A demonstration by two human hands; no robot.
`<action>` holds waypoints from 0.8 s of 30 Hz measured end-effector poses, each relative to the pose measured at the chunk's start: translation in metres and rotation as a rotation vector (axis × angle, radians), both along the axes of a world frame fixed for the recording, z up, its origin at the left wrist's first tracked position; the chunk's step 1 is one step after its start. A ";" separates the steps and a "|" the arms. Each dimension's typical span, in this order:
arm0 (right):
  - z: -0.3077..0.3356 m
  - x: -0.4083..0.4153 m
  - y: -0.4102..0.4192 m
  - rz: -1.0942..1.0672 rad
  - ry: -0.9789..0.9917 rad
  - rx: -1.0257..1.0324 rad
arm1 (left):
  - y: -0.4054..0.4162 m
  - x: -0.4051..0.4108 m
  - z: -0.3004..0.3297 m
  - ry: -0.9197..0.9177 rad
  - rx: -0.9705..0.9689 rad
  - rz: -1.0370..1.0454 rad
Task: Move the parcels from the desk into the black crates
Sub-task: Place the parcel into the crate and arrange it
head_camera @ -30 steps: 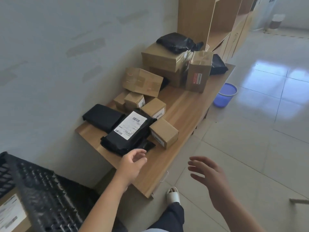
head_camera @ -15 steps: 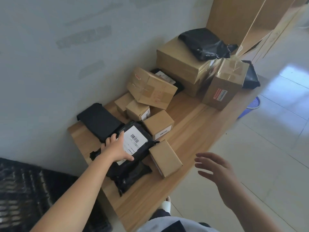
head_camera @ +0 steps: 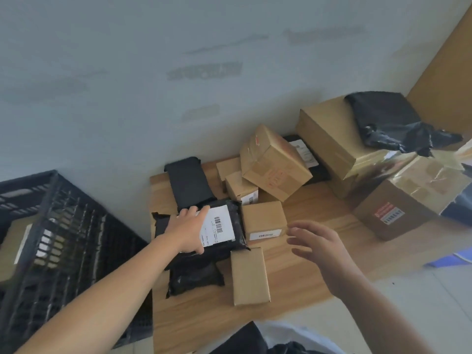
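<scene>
Most parcels remain on the desk [head_camera: 306, 272]. Left hand [head_camera: 187, 232] lies flat on the labelled black bag [head_camera: 222, 226], grip not closed; right hand [head_camera: 319, 247] hovers open. Crate [head_camera: 51, 226] at 9 o'clock holds little.

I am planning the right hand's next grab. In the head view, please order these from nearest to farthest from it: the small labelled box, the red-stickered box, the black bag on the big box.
1. small labelled box, just left of the right hand.
2. red-stickered box, to its right.
3. black bag, at the back, atop the big box.
</scene>
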State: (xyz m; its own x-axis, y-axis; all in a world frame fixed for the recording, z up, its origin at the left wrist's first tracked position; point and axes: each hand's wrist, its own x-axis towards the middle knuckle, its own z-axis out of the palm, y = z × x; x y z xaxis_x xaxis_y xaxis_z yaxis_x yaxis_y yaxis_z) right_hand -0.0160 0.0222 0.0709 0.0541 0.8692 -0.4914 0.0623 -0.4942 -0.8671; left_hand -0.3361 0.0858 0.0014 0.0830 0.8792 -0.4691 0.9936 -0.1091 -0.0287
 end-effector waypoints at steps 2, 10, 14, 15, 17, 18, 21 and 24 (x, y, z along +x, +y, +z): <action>0.001 0.010 0.013 0.081 -0.004 0.045 | -0.008 0.005 0.019 0.013 0.062 -0.003; -0.005 0.036 0.035 0.391 0.190 -0.010 | -0.060 0.058 0.102 -0.007 0.281 -0.284; -0.006 0.052 0.036 0.512 0.273 -0.020 | -0.084 0.096 0.122 0.038 0.377 -0.457; -0.005 0.056 0.035 0.534 0.293 -0.016 | -0.088 0.105 0.126 0.058 0.395 -0.472; -0.004 0.065 0.035 0.564 0.318 -0.020 | -0.095 0.119 0.134 0.110 0.394 -0.477; -0.004 0.071 0.035 0.589 0.313 -0.018 | -0.097 0.125 0.139 0.137 0.380 -0.472; -0.001 0.083 0.036 0.708 0.274 -0.005 | -0.103 0.140 0.154 0.237 0.322 -0.497; 0.006 0.088 0.033 0.821 0.223 0.005 | -0.106 0.152 0.174 0.293 0.340 -0.613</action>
State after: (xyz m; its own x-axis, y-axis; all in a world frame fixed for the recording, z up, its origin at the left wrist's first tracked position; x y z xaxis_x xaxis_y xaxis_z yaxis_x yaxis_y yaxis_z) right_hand 0.0724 0.0549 0.0766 -0.6921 0.5929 -0.4117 0.2265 -0.3632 -0.9038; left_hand -0.1839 -0.0198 0.1751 0.5174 0.8158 -0.2582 0.7045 -0.5774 -0.4125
